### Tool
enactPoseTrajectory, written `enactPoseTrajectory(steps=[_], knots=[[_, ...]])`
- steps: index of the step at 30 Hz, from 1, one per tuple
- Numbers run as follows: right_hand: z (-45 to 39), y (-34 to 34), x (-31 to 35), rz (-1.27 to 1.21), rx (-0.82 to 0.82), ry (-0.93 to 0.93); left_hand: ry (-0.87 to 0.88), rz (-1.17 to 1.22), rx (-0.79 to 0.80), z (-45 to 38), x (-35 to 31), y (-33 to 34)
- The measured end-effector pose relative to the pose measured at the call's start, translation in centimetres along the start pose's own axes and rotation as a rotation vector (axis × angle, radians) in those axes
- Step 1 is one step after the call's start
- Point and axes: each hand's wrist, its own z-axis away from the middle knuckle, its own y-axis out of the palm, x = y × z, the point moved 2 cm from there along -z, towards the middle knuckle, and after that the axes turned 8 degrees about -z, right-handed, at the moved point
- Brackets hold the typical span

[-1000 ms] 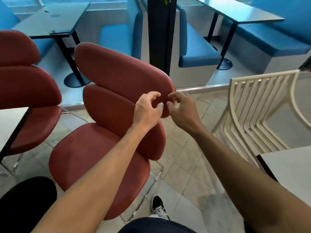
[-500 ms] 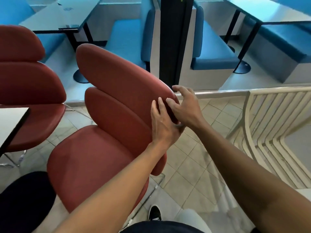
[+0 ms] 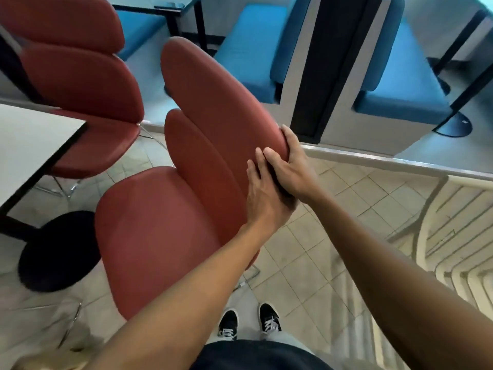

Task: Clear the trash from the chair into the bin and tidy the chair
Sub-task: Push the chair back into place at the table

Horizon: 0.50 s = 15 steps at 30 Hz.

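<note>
Where the view begins, at the bottom edge, two black sneakers [image 3: 249, 323] stand on pale floor tiles [image 3: 314, 284]. Both forearms reach forward from there to the red chair [image 3: 160, 231], centre frame, seat toward the camera, back in two stacked pads. Left hand [image 3: 262, 201]: fingers straight, lying flat on the front of the backrest near its right edge. Right hand [image 3: 292, 169]: gripping that same edge, thumb on the front face, fingers wrapped behind. The two hands touch each other. Seat surface bare red. Left of the chair: white counter [image 3: 29, 145] on a black round base [image 3: 57, 251]. Right: cream slatted chairs [image 3: 453, 236], stacked. Behind, second red chair [image 3: 80, 84]; farther off, blue booth seats [image 3: 248, 46] either side of a dark pillar [image 3: 333, 62]. Motion blur throughout.
</note>
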Motion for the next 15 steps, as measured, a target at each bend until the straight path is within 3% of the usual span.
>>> enactPoseTrajectory(steps=[3, 8, 15], knots=[[0.0, 0.2, -0.2, 0.003, 0.013, -0.042, -0.027, 0.052, -0.051, -0.2, 0.2, 0.1], [-0.1, 0.6, -0.4, -0.033, 0.042, -0.034, -0.038, -0.089, -0.038, 0.1, 0.4, 0.4], [2.8, 2.3, -0.5, -0.079, 0.007, -0.042, -0.051, 0.033, -0.006, 3.7, 0.8, -2.4]])
